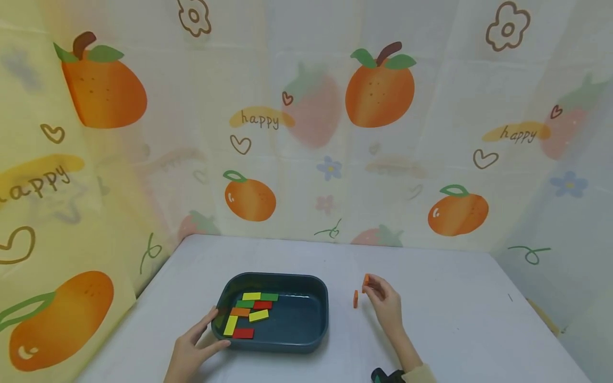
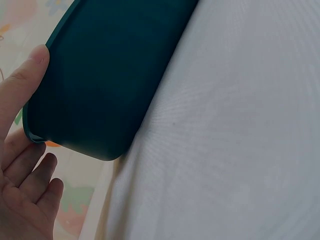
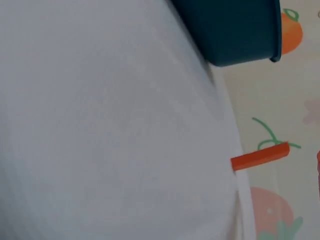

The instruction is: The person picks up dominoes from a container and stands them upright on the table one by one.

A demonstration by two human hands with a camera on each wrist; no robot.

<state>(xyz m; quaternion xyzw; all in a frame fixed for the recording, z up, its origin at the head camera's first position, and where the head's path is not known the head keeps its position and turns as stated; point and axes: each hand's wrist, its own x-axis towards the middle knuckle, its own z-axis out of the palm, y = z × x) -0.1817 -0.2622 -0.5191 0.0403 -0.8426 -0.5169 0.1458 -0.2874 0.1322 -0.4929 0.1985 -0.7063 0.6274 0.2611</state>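
Note:
A dark teal rectangular tray (image 1: 306,340) sits on the table, with several flat yellow, green, red and orange domino blocks lying in its left part. My left hand (image 1: 189,346) holds the tray's left end, thumb near the front corner and fingers along the left side; in the left wrist view the thumb touches the rim. Right of the tray, my right hand (image 1: 384,300) pinches an orange domino block (image 1: 366,280) between thumb and fingers. Just left of it, another orange domino block (image 1: 356,299) stands upright on the table; the right wrist view shows this standing block (image 3: 260,156) too.
A white cloth covers the table (image 1: 455,314). A patterned curtain (image 1: 306,175) with oranges and hearts hangs behind it and along the sides. Near my right wrist, at the bottom, is a black object (image 1: 385,376), partly cut off by the frame.

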